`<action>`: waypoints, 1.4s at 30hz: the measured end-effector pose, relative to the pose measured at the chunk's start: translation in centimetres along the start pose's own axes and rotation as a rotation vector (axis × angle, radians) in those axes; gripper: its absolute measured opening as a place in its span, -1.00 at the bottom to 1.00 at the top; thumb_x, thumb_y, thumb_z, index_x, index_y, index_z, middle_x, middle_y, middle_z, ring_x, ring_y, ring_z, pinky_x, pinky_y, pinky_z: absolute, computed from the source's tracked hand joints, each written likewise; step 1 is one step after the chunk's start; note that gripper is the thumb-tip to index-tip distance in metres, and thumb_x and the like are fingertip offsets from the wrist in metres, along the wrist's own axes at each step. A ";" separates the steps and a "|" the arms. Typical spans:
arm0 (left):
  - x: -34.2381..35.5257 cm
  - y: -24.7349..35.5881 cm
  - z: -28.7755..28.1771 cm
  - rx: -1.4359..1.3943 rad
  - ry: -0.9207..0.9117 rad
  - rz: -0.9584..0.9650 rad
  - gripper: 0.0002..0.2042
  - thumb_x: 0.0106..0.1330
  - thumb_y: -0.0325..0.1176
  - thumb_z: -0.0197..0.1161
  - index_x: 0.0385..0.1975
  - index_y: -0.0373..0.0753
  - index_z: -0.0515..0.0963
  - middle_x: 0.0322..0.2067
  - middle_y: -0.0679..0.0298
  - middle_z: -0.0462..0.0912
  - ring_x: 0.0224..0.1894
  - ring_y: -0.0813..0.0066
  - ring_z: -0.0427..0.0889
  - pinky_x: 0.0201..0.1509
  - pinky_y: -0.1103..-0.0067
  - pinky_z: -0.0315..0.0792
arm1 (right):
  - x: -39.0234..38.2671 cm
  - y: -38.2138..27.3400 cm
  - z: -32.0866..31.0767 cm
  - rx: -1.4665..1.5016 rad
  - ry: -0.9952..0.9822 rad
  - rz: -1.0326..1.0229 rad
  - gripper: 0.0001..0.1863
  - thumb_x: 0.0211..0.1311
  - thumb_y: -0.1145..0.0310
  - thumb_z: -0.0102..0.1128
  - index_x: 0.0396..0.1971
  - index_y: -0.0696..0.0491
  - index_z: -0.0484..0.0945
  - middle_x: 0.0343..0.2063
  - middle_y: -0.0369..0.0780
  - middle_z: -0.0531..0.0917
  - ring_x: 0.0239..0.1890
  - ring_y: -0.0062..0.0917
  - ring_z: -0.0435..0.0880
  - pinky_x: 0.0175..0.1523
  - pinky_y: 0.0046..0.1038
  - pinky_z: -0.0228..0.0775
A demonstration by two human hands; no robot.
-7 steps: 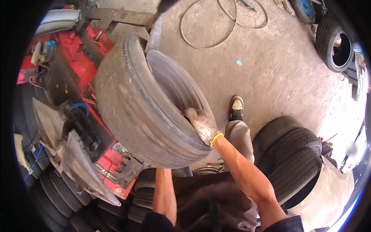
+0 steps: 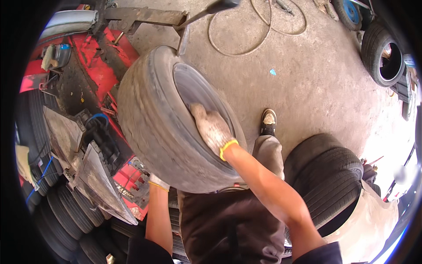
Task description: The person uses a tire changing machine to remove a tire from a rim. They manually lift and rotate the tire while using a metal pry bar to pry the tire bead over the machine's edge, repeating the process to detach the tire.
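A wide, worn, dusty car tire (image 2: 154, 119) stands tilted in front of me, against the red machine on my left. My right hand (image 2: 213, 127), in a soiled whitish work glove with a yellow cuff, reaches over the near sidewall into the tire's opening. Its fingers are curled at the inner edge. Low on the tire's left side is my left hand (image 2: 158, 181), gloved the same way. Only its wrist end shows, with the fingers hidden behind the tread.
The red tire-changing machine (image 2: 94, 57) has a metal arm (image 2: 147, 16) reaching over the tire's far side. Stacked tires (image 2: 327, 176) stand at my right, more tires (image 2: 66, 215) at lower left. A hose (image 2: 237, 53) loops on the concrete floor. Another tire (image 2: 381, 55) stands far right.
My right hand has moved up and left, deeper into the opening. My left hand has shifted left, and its glove now shows beside the tire. The tire has turned slightly.
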State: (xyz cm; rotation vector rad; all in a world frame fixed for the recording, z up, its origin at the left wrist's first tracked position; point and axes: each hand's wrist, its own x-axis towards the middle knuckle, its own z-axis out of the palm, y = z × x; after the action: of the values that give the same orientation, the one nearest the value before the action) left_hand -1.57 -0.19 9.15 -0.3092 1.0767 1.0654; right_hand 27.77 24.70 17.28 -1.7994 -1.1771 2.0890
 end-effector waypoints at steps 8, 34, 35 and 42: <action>-1.8 0.6 27.8 0.626 0.603 0.657 -0.41 0.65 -0.01 -0.04 0.47 -0.31 0.27 0.46 0.06 0.32 0.46 0.17 0.34 0.54 0.27 0.21 | 3.0 -2.8 -3.0 0.080 0.163 0.155 -0.31 0.45 -0.14 -0.23 -0.07 0.20 0.67 0.04 0.22 0.64 0.18 0.17 0.55 0.31 -0.05 0.34; 5.6 5.9 30.2 1.468 0.881 1.054 -0.50 0.54 -0.17 -0.03 0.29 -0.42 0.51 0.35 -0.24 0.41 0.41 -0.16 0.37 0.52 0.21 0.23 | 4.4 -20.4 -15.7 -0.741 0.377 -0.687 -0.60 0.59 0.09 -0.11 -0.16 0.11 0.56 -0.44 -0.01 0.69 -0.29 -0.19 0.77 -0.12 -0.18 0.62; 5.9 6.0 30.1 1.457 0.879 1.062 -0.49 0.53 -0.17 -0.03 0.29 -0.42 0.51 0.34 -0.24 0.41 0.40 -0.16 0.37 0.51 0.21 0.23 | 4.3 -21.1 -15.4 -0.746 0.404 -0.716 -0.60 0.59 0.09 -0.12 -0.17 0.12 0.56 -0.43 -0.01 0.69 -0.26 -0.19 0.77 -0.10 -0.17 0.62; 5.3 6.3 29.7 1.549 0.953 1.030 -0.49 0.52 -0.17 -0.01 0.29 -0.40 0.51 0.32 -0.17 0.46 0.39 -0.07 0.41 0.50 0.26 0.25 | 5.2 -22.1 -14.2 -0.689 0.406 -0.612 -0.60 0.56 0.11 -0.09 -0.12 0.15 0.56 -0.27 0.00 0.74 -0.11 -0.13 0.77 0.03 -0.15 0.61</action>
State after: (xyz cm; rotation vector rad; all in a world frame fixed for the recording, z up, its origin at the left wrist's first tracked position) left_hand 10.26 25.73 20.93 1.2359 2.7202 0.5476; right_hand 30.83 49.27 27.47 -1.6380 -2.1142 0.9853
